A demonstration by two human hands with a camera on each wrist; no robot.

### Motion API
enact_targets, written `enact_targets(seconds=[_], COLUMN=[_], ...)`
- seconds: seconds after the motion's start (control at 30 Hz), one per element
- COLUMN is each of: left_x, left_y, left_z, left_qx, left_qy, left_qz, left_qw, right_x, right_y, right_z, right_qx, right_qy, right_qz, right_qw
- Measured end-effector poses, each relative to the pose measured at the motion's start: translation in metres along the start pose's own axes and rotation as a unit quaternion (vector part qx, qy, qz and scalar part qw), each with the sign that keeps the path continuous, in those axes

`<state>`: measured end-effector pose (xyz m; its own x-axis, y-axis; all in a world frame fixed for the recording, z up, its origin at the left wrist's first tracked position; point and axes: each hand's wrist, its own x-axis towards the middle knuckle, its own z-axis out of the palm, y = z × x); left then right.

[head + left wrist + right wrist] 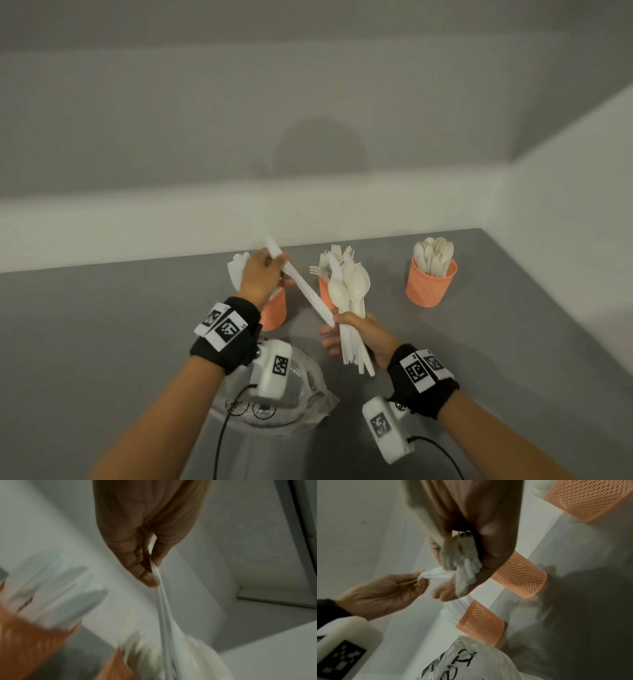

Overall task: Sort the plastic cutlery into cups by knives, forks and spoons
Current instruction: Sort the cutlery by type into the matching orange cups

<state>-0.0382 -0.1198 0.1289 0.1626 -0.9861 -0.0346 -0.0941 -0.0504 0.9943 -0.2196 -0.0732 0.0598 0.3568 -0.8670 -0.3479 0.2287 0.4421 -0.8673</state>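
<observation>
My left hand point(274, 269) pinches the upper part of a white plastic knife point(305, 291) above the left orange mesh cup point(275, 313), which holds white knives point(236, 270). The knife slants down to the right, and its lower end lies at my right thumb. My right hand point(342, 330) grips an upright bundle of spoons and other cutlery point(352, 294) in front of the middle cup point(323, 294), which holds forks. The right cup point(431, 286) is full of spoons. In the left wrist view, fingers point(149, 580) pinch the knife point(164, 615). In the right wrist view, the bundle point(467, 563) sits in my fist.
A crumpled clear plastic bag point(294, 394) lies on the grey table point(102, 325) under my left wrist. White walls close the table at the back and on the right. The three cups stand in a row near the back edge.
</observation>
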Motion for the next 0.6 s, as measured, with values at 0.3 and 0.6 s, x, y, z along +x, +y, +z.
enact_targets(seconds=[0.3, 0.6], left_x=[0.034, 0.041], left_y=[0.013, -0.053], left_z=[-0.059, -0.044], left_qx=[0.255, 0.364], left_qy=[0.174, 0.081], left_qz=[0.297, 0.224], left_qw=[0.904, 0.901], right_x=[0.017, 0.02], right_y=[0.0, -0.002], right_z=[-0.008, -0.009], right_qx=[0.039, 0.088], right_qy=[-0.008, -0.123], right_qz=[0.034, 0.053], right_qw=[0.999, 0.987])
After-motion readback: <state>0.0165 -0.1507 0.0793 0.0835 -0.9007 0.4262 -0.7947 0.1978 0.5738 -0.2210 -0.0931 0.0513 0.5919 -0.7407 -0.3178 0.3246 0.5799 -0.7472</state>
